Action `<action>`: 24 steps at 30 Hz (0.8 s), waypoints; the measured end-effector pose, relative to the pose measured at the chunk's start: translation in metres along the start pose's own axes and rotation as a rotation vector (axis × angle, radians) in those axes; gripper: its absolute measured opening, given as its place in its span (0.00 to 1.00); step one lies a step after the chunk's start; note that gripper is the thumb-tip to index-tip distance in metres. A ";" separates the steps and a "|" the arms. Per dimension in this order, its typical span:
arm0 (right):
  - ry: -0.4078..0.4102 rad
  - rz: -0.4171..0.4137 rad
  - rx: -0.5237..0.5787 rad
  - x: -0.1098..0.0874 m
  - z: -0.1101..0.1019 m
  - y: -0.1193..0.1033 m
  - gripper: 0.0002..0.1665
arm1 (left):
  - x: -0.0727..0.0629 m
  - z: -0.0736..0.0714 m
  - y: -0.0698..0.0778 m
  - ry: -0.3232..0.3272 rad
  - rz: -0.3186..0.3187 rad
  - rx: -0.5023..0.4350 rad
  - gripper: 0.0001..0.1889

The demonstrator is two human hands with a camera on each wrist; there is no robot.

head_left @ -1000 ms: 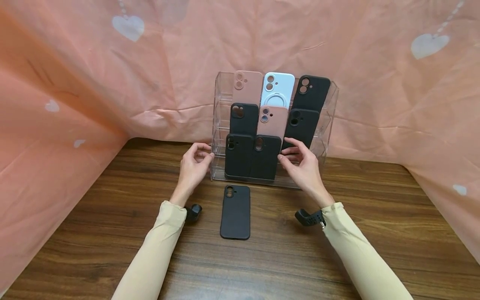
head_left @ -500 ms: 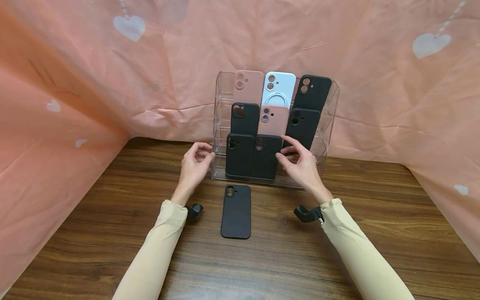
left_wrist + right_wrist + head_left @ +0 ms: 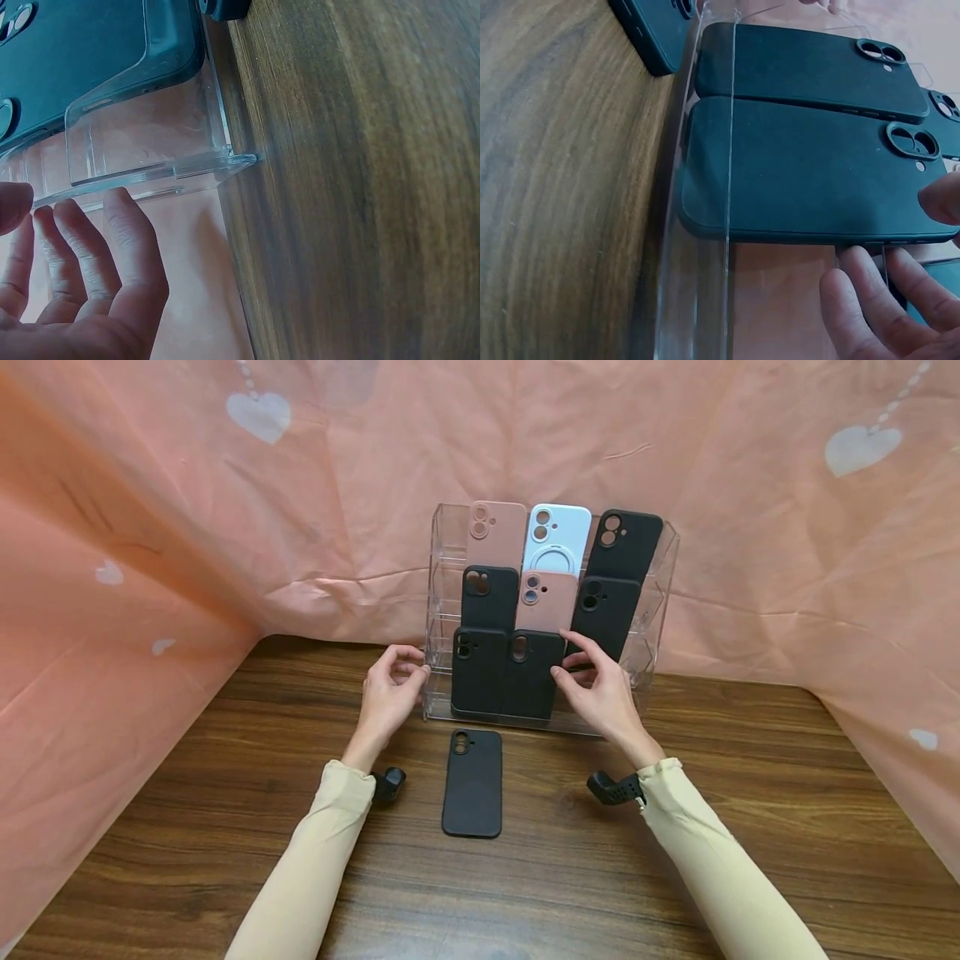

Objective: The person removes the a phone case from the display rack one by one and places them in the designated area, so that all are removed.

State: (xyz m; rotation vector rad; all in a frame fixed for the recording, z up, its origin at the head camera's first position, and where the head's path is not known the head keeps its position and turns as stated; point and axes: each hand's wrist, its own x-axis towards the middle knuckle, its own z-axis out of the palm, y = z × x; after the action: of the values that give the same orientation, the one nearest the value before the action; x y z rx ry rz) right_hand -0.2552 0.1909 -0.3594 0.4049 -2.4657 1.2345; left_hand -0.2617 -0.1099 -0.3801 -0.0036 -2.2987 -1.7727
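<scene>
A clear tiered display stand (image 3: 435, 610) holds several phone cases in rows. My left hand (image 3: 392, 687) is at its left side, fingertips against the clear side panel (image 3: 150, 169) and thumb at the panel's edge. My right hand (image 3: 603, 693) grips the right edge of a black phone case (image 3: 532, 685) in the lowest row. In the right wrist view the thumb (image 3: 941, 199) is over that case's back near the camera cutout, with the fingers along its long edge. Another black case (image 3: 477, 681) leans right beside it on the left.
A loose black phone case (image 3: 471, 785) lies flat on the wooden table (image 3: 540, 877) before the stand. Higher rows hold pink cases (image 3: 551, 602), a white case with a ring (image 3: 558, 531) and black ones (image 3: 626, 543). A pink cloth (image 3: 360, 485) hangs behind.
My right hand has shifted slightly left, its thumb and index finger now further over the black case. My left hand keeps its place at the stand's side.
</scene>
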 end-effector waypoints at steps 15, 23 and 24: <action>0.091 -0.048 0.158 -0.005 0.008 0.000 0.27 | 0.001 0.001 -0.002 0.001 0.001 -0.004 0.13; 0.075 0.003 0.249 -0.007 0.005 -0.001 0.23 | 0.001 0.000 0.000 -0.003 -0.004 0.003 0.13; 0.071 0.004 0.254 -0.008 0.005 -0.001 0.23 | 0.001 0.000 0.000 -0.003 -0.003 0.004 0.13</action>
State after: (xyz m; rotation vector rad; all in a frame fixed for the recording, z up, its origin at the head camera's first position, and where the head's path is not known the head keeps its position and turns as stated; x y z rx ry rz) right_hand -0.2488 0.1871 -0.3644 0.4134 -2.2586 1.5433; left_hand -0.2622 -0.1098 -0.3799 -0.0021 -2.3053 -1.7709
